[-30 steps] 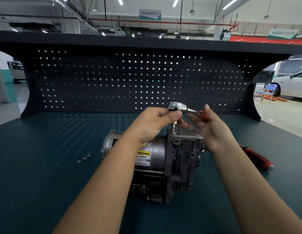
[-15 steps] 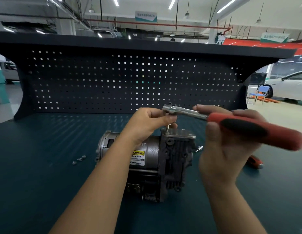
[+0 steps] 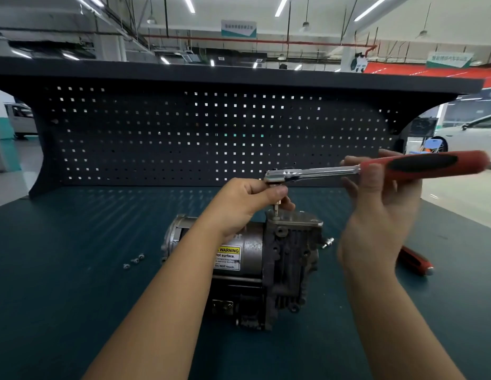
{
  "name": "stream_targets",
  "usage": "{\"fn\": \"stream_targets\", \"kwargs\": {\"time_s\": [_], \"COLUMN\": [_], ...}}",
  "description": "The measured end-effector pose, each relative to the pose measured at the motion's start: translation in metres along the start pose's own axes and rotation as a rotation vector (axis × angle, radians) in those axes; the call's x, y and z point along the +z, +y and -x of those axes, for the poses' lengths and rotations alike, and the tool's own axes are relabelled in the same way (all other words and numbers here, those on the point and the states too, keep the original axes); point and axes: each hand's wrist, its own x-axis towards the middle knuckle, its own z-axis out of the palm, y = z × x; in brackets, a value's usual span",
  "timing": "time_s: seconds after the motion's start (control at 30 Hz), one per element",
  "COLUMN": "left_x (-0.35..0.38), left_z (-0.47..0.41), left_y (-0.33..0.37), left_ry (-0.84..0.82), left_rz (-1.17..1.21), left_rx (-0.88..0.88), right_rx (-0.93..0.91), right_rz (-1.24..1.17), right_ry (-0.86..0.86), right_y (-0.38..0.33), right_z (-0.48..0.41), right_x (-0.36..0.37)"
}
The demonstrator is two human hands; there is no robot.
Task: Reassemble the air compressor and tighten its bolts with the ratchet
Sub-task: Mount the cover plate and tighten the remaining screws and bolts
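While the left hand pinched the head of the ratchet over a bolt atop the air compressor, which sat on the tabletop beneath both hands, the right hand curled around the red handle. A tilted swing could slip the bit off the bolt.

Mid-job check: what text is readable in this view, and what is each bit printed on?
"WARNING": yellow header of the label on the air compressor.
"Hot surface.": same label.
"Do NOT touch.": label's last line.
Label's middle lines: too small to read.
Ceiling sign and right-hand sign: blurred, unreadable.
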Motion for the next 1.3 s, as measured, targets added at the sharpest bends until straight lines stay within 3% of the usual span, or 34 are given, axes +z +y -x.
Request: {"fn": "stream_targets", "kwargs": {"time_s": [0.07,0.17,0.27,0.37,0.5,0.57,0.7,0.87,1.07,1.3], "left_x": [0.000,0.001,0.002,0.002,0.000,-0.001,0.002,0.005,0.007,0.005], "left_z": [0.001,0.000,-0.001,-0.002,-0.002,-0.001,0.000,-0.001,-0.002,0.003], "left_y": [0.001,0.001,0.001,-0.001,-0.002,-0.001,0.000,0.001,0.004,0.007], "left_ry": [-0.008,-0.026,-0.036,-0.012,0.022,0.037,0.047,0.053,-0.002,-0.053], "left_rz": [0.014,0.013,0.011,-0.035,0.010,0.021,0.020,-0.055,-0.129,-0.121], "left_rx": [0.001,-0.010,-0.008,-0.010,0.013,0.021,0.025,-0.008,-0.039,-0.023], "right_rx": [0.331,0.854,1.036,0.876,0.399,0.277,0.237,0.212,0.457,0.296], "right_rz": [-0.075,-0.086,-0.093,-0.163,-0.159,-0.110,-0.075,-0.296,-0.711,-0.533], "right_ry": [0.081,0.033,-0.050,0.017,0.142,0.155,0.183,0.115,-0.009,0.024], "right_y": [0.012,0.035,0.043,0.039,0.025,0.019,0.015,0.007,-0.008,-0.012], "right_z": [-0.016,-0.034,-0.038,-0.036,-0.019,-0.008,0.001,0.000,-0.023,-0.014], "right_x": [-0.006,-0.010,-0.008,-0.006,-0.005,-0.006,-0.009,-0.008,-0.011,-0.003]}}
